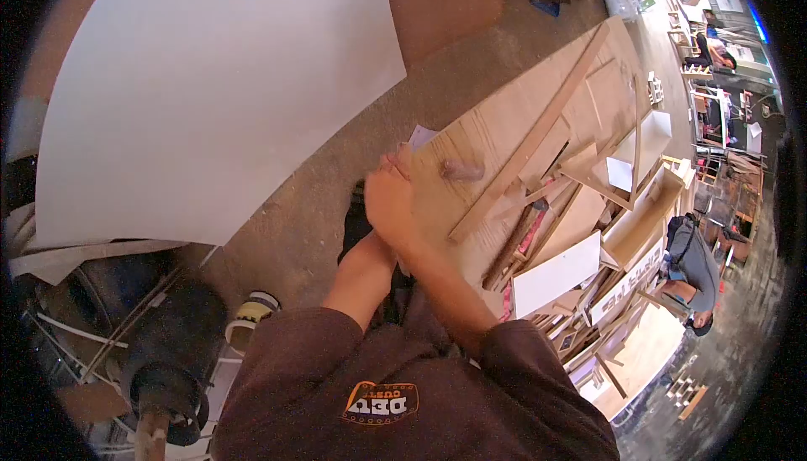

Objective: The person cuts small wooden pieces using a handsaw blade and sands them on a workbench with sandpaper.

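Observation:
My forearms cross in front of my brown shirt (395, 377). On top lies my right hand (391, 196), its fingers curled inward; what they hold, if anything, is hidden. Under my right wrist my left forearm runs out of sight, and the fingers of my left hand are hidden. Just beyond my right fingers shows a small white sheet (422, 136); whether a hand touches it I cannot tell. To the right of my hands, a blurred brownish cylindrical thing (462, 171) lies on a plywood panel (437, 196).
A large white panel (218, 83) fills the upper left. Wooden strips, boards and an open wooden box (643, 221) are piled on the right. A person in grey (698, 259) bends beyond them. A dark cylinder (172, 352) and a round container (252, 318) stand at lower left.

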Available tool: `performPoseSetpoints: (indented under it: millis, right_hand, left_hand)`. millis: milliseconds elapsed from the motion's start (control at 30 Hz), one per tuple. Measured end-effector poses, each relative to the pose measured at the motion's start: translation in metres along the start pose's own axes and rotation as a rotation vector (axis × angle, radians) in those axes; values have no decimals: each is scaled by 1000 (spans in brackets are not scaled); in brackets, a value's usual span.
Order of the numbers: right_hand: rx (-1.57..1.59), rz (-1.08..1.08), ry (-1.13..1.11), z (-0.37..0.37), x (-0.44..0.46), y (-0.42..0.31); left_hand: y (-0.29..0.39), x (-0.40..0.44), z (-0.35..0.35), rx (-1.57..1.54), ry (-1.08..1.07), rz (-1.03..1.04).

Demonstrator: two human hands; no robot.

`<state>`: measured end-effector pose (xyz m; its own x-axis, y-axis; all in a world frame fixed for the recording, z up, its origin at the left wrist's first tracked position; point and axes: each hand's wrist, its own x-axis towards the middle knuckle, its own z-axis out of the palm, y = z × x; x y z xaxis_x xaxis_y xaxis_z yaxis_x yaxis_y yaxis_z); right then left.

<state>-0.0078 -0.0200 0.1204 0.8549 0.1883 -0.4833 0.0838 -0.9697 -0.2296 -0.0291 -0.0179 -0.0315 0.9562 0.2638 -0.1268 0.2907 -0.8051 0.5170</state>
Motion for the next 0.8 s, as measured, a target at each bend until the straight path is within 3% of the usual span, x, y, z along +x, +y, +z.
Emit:
performPoseSetpoints:
  millis: [200, 267, 333, 400, 467, 533, 633, 700, 800]
  right_hand:
    - [112, -74, 364, -40, -35, 40]
    - [140, -72, 293, -31, -15, 38]
    - [263, 62, -35, -11, 8, 45]
    - [192, -14, 117, 16, 21, 51]
    - [40, -117, 332, -9, -6, 33]
    - [-100, -200, 488, -25, -21, 27]
    - [-78, -208, 560, -40, -13, 21]
    - [-30, 40, -200, -69, 10, 17]
    - [-13, -9, -191, -95, -11, 3]
  left_hand:
    - [0, 1, 11, -45, 40, -25]
    - [-3, 7, 15, 151, 145, 80]
    - [12, 10, -13, -65, -77, -187]
    - [-8, 5, 18, -75, 9, -77]
    - [-14, 1, 24, -91, 86, 26]
    - [4, 3, 3, -4, -110, -188]
    - [-2, 7, 15, -20, 44, -171]
    - [1, 8, 6, -19, 35, -147]
    - [-1, 4, 8, -23, 5, -104]
